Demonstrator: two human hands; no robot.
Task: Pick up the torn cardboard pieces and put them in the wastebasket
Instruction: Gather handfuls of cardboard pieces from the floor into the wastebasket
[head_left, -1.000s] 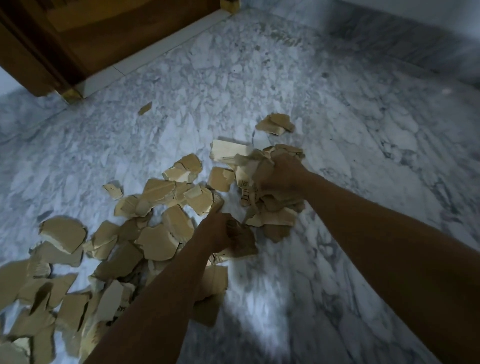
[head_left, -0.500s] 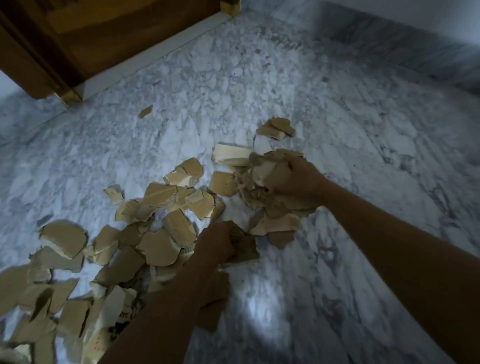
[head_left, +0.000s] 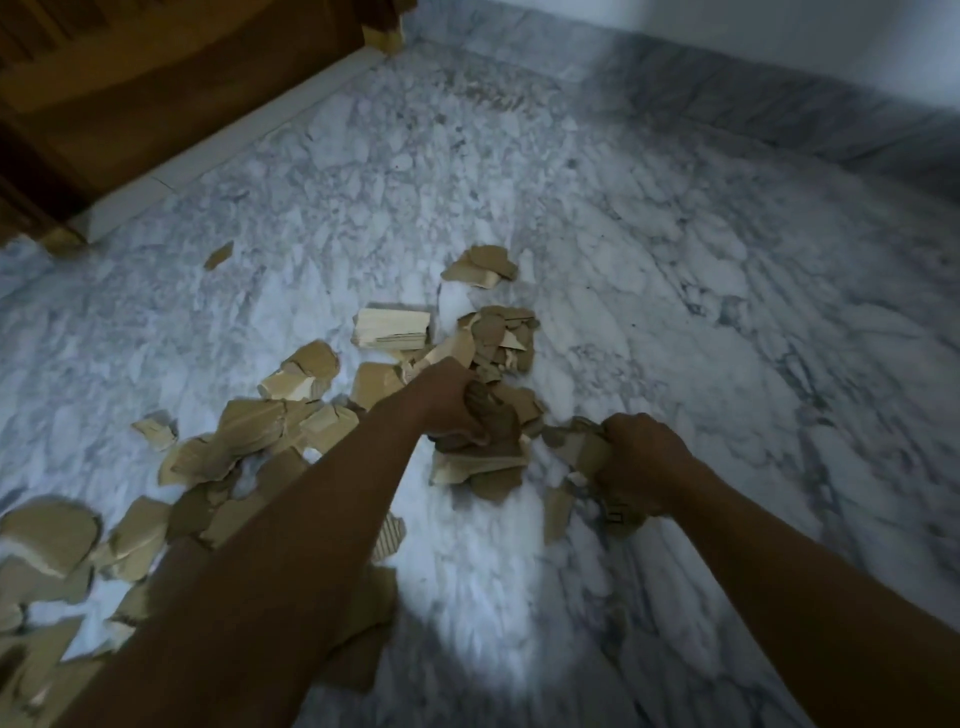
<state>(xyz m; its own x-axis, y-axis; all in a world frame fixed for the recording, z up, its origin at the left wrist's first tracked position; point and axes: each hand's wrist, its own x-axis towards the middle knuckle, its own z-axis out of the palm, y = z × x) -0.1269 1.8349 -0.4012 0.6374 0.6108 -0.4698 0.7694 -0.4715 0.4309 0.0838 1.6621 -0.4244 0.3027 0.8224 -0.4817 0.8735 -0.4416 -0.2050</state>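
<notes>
Left grip (head_left: 449, 402) clenched round wad of torn cardboard pieces (head_left: 498, 441), low over marble floor (head_left: 675, 260). Right grip (head_left: 644, 462) clutching second bunch (head_left: 576, 449), scraps hanging under fist, near left grip. Loose pieces (head_left: 249, 431) strewn on floor ahead of left grip and under left forearm. Wooden door (head_left: 156, 93) far left.

We record the torn cardboard pieces (head_left: 249, 436) as matt brown paperboard with rough, pale, fibrous edges. One near piece (head_left: 388, 540) shows exposed corrugated fluting. The floor (head_left: 649, 291) is smooth white marble with grey veining and a soft sheen. The wooden panel (head_left: 171, 104) at far left is brown with a satin finish.
</notes>
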